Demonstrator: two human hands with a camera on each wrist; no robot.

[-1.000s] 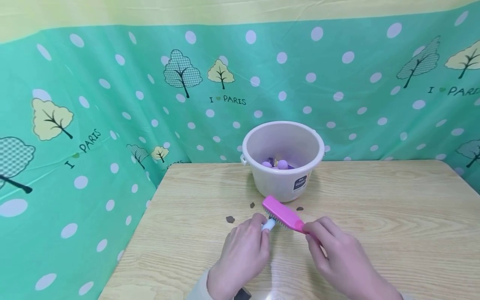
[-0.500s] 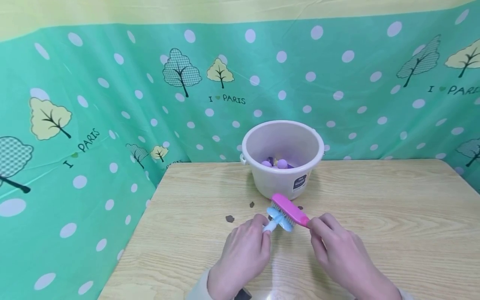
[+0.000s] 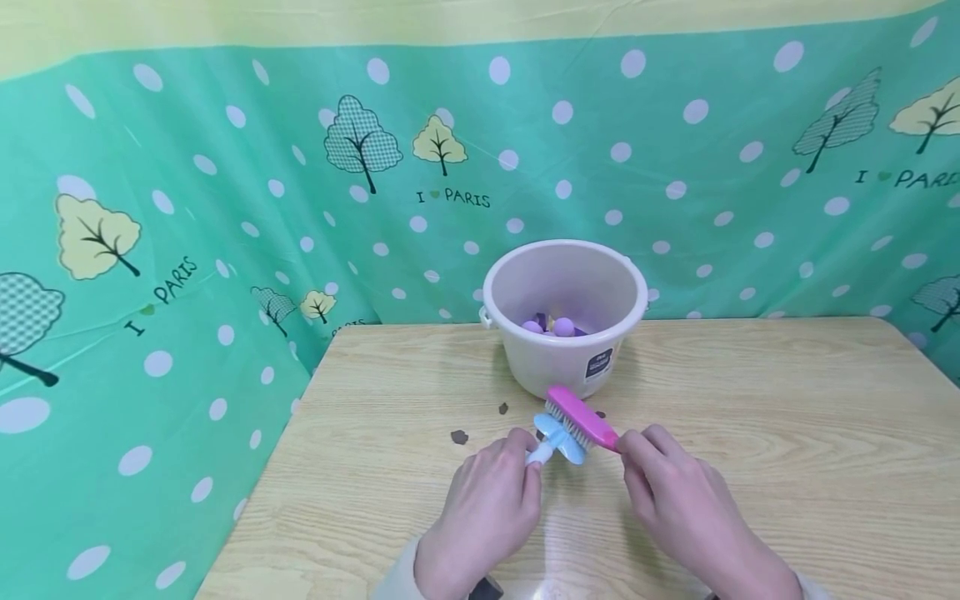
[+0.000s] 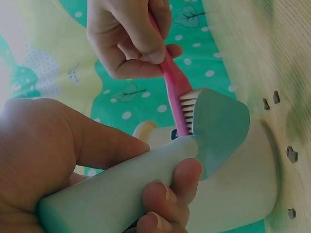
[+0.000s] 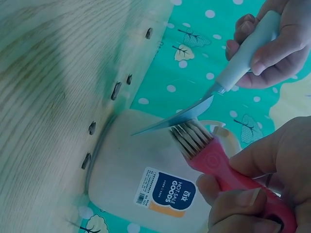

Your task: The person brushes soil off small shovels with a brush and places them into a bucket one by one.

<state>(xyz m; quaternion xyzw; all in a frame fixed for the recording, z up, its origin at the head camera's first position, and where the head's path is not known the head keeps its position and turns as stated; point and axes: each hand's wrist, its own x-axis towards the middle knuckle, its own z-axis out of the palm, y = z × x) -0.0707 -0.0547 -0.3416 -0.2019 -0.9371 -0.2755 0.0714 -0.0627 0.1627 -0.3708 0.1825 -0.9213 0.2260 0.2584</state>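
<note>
My left hand [image 3: 487, 500] grips the pale handle of a light blue scraper [image 4: 221, 126], whose flat, wide blade points away from me. My right hand [image 3: 675, 500] pinches the handle of a pink brush [image 3: 581, 415] with pale bristles [image 5: 190, 139]. In the wrist views the bristles meet the blade. Both tools are held above the table, just in front of a whitish bucket [image 3: 558, 362]. Part of the brush handle is hidden inside the right hand.
Inside the bucket lie purple balls [image 3: 564, 327] and other small things, partly hidden. Several dark flakes [image 3: 459, 437] are scattered on the wooden table [image 3: 375, 483] near the bucket. A green dotted curtain [image 3: 420, 267] hangs behind and at the left.
The scraper's blade has turned into view from beneath the brush. The brush has shifted slightly right, its bristles now facing the blade. In the last half second both moved very little.
</note>
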